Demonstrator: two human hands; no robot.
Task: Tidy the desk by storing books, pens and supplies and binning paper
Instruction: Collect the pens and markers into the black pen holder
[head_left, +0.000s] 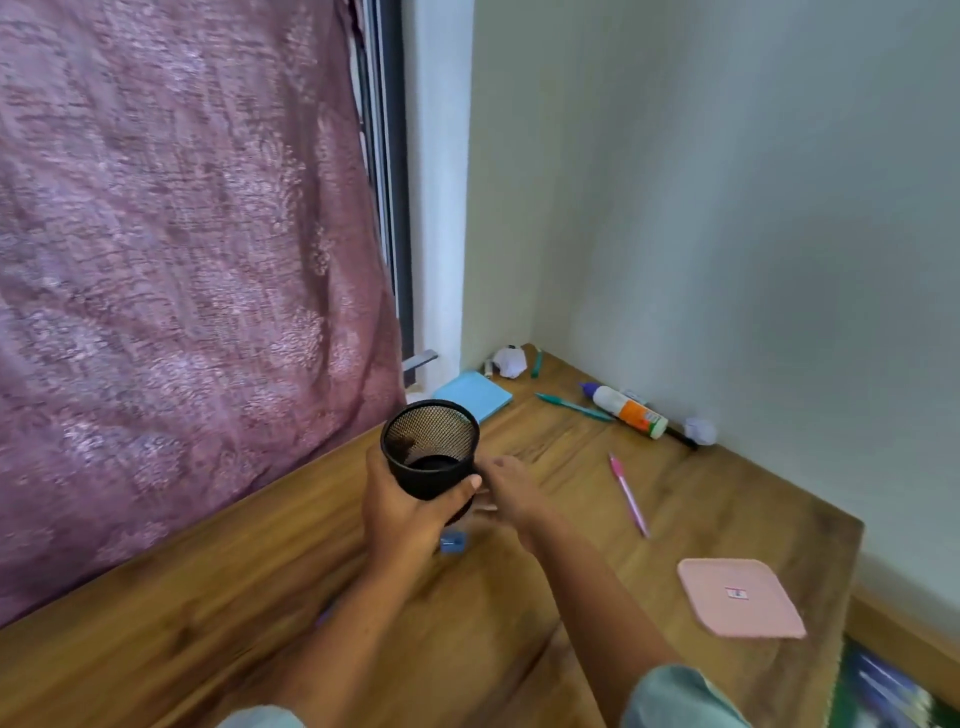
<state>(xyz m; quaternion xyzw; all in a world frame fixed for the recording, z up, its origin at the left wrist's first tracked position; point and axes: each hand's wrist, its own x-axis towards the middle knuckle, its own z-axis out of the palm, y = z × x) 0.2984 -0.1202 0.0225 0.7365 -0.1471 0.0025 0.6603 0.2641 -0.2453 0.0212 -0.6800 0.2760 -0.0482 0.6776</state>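
Note:
My left hand (410, 512) grips a black mesh pen cup (430, 447), held tilted above the wooden desk (260, 597). My right hand (506, 491) is just right of the cup's base, fingers loosely curled; whether it touches the cup is unclear from blur. A small blue object (453, 540) lies under my hands. On the desk lie a pink pen (628, 493), a teal pen (571, 406), a glue bottle (626, 410), a blue notepad (475, 393), and two crumpled paper balls (509, 361) (700, 430).
A pink square lid or pad (740, 597) lies near the desk's right edge. A purple curtain (182, 260) hangs along the left, and pale walls close the far corner. A second teal pen (536, 364) leans in the corner. Something colourful sits below the desk at the lower right (883, 691).

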